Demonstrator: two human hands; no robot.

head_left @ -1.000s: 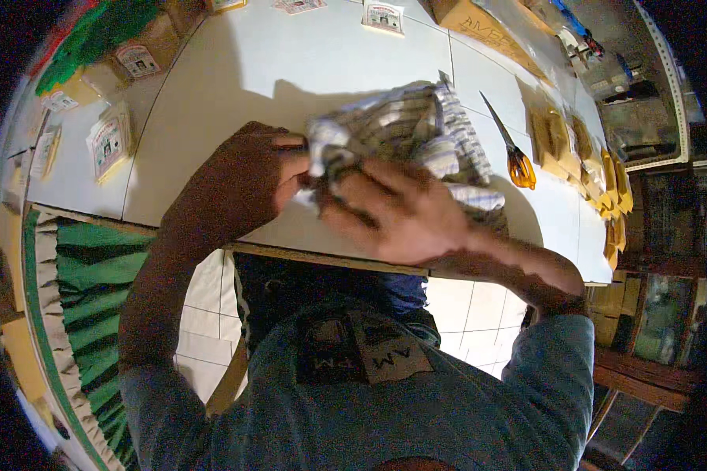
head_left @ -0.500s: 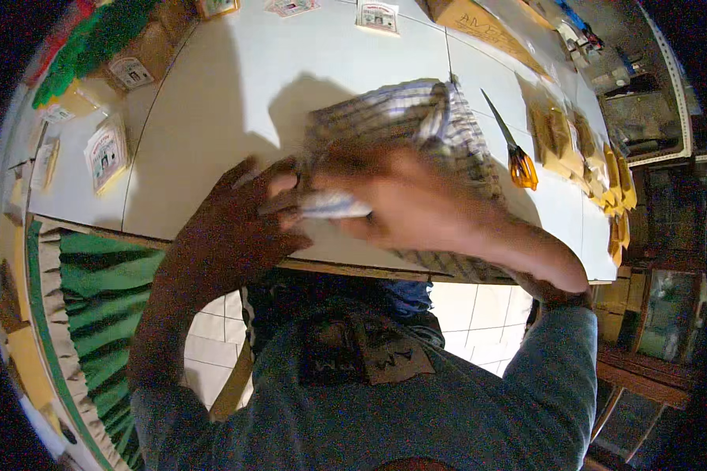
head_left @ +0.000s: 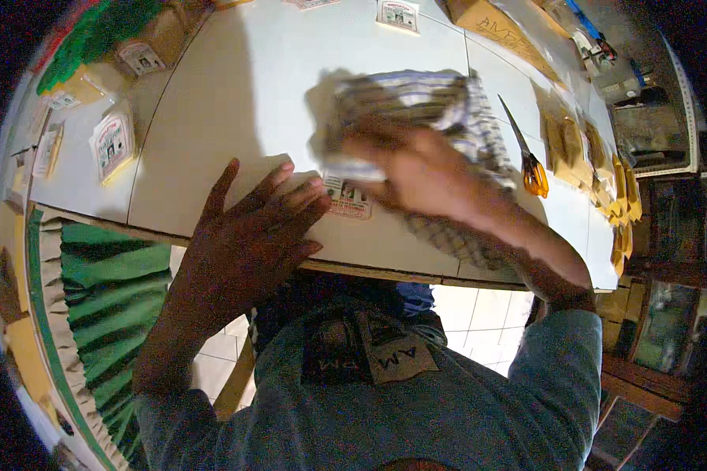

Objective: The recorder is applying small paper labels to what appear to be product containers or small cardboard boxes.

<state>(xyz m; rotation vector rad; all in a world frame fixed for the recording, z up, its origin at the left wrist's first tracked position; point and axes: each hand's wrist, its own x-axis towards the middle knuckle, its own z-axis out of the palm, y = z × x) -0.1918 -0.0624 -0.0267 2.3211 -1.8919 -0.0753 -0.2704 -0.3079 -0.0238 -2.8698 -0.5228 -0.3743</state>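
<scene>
On the bench (head_left: 236, 94), right hand (head_left: 424, 177) grips checked cloth (head_left: 448, 102); left hand (head_left: 247, 235) lies flat, released; folding continues, needing steady cloth.

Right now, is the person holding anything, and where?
The right hand grips the checked cloth at its near edge, though it is blurred. The left hand lies open, holding nothing.
</scene>
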